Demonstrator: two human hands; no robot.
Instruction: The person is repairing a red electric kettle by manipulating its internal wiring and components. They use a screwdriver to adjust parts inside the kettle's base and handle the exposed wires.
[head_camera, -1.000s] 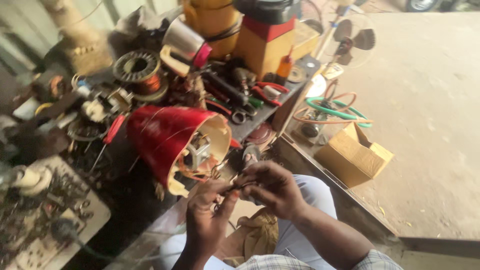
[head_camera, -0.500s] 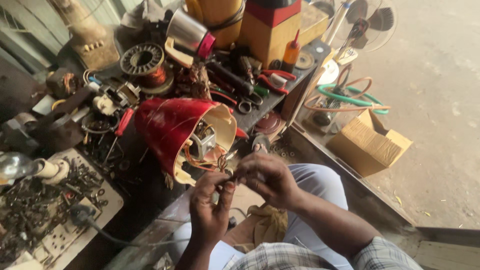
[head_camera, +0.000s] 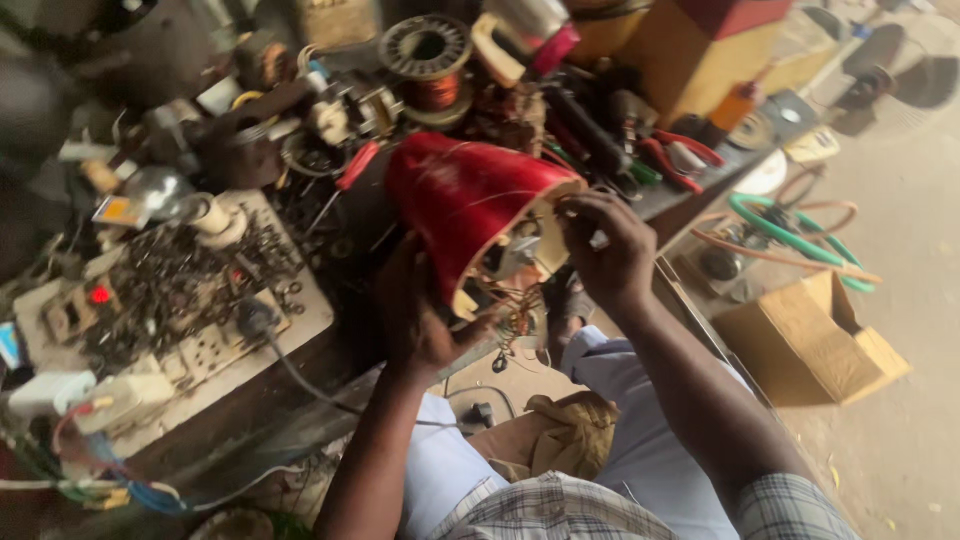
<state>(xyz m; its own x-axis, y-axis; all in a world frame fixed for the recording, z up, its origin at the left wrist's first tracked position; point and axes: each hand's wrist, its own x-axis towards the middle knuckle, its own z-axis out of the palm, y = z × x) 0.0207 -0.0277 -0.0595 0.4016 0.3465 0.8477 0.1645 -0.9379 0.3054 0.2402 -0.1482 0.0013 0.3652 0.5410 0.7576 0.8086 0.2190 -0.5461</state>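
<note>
Left hand (head_camera: 420, 320) grips underside of red motor housing (head_camera: 460, 205), fingers clenched on shell. Right hand (head_camera: 605, 245) pinches open rim near internal wires (head_camera: 510, 310). Housing is above bench edge (head_camera: 300, 400). Judge shell rigid, light; wires fragile. Hold by shell.

The motor housing (head_camera: 462, 205) is glossy red outside, with a cream rim and copper-coloured wires within. A coil (head_camera: 437, 92) behind it shows orange-copper winding under a grey metal ring. The pliers (head_camera: 680, 155) have red handles, and so does the screwdriver (head_camera: 355, 166). A hose (head_camera: 790, 228) on the floor is green, looped with a brown one. The cardboard box (head_camera: 805, 340) is plain tan. The shirt sleeve (head_camera: 790, 505) is grey and white plaid; the trousers (head_camera: 620, 395) are pale blue. A crumpled cloth (head_camera: 570, 435) is mustard yellow.
</note>
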